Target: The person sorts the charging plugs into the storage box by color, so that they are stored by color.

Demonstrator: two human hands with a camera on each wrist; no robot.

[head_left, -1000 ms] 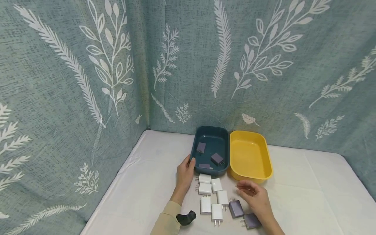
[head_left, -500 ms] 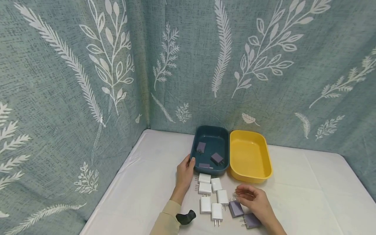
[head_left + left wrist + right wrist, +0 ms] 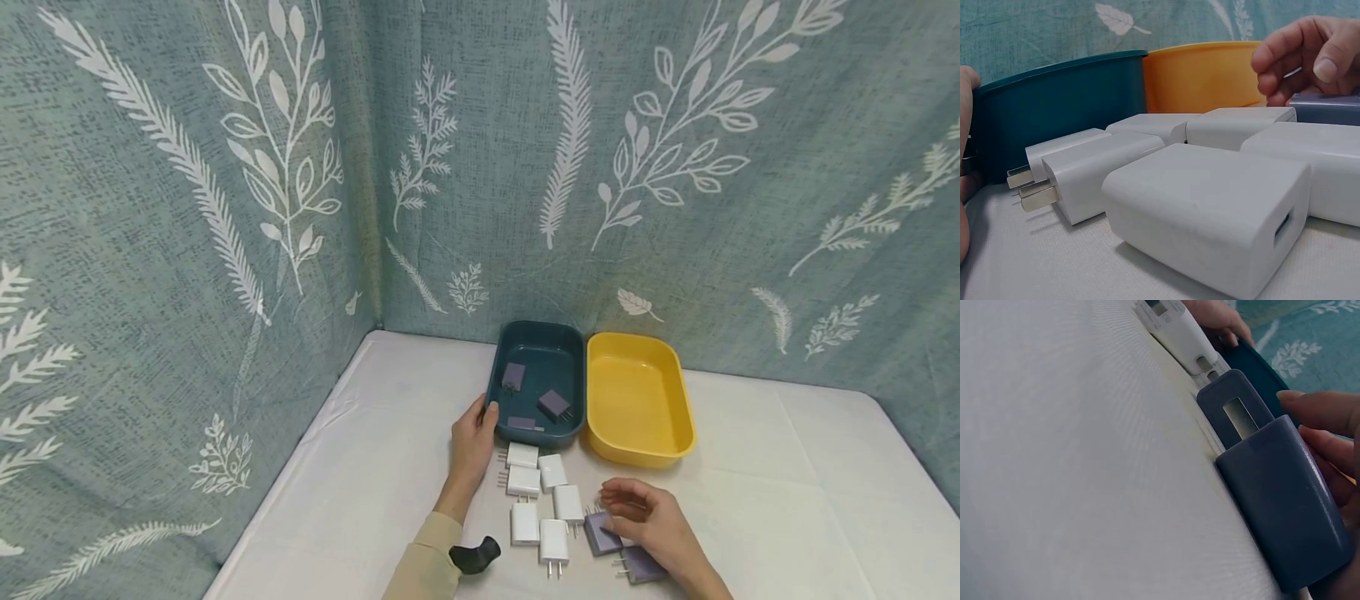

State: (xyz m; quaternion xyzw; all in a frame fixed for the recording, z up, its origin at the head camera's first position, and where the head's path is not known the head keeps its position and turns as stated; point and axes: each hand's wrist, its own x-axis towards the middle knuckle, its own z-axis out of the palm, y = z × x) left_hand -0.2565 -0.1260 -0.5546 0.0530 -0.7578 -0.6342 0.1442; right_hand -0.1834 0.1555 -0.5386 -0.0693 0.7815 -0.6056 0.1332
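Observation:
My left hand (image 3: 471, 446) holds the near left corner of the dark teal tray (image 3: 577, 358), thumb at the rim. Three purple chargers (image 3: 555, 404) lie in that tray. My right hand (image 3: 654, 518), fingers loosely bent and holding nothing, hovers over two purple wall chargers on the cloth. Its thumb overlaps the nearer-to-tray purple charger (image 3: 600, 537); the other purple charger (image 3: 643, 567) lies partly beneath the hand. In the right wrist view, the fingers (image 3: 1322, 412) stand just past a purple charger (image 3: 1285, 500). Several white chargers (image 3: 554, 542) lie between the hands, prongs pointing various ways.
A yellow tray (image 3: 678, 392) stands against the teal one on its right. White cloth (image 3: 787, 483) covers the table. A patterned green-blue curtain (image 3: 480, 208) closes off the back and left. A black band (image 3: 476, 556) sits by my left sleeve (image 3: 427, 554).
My right hand has shifted slightly down and toward the purple chargers, its thumb now over one of them. The left hand, trays and chargers have stayed put.

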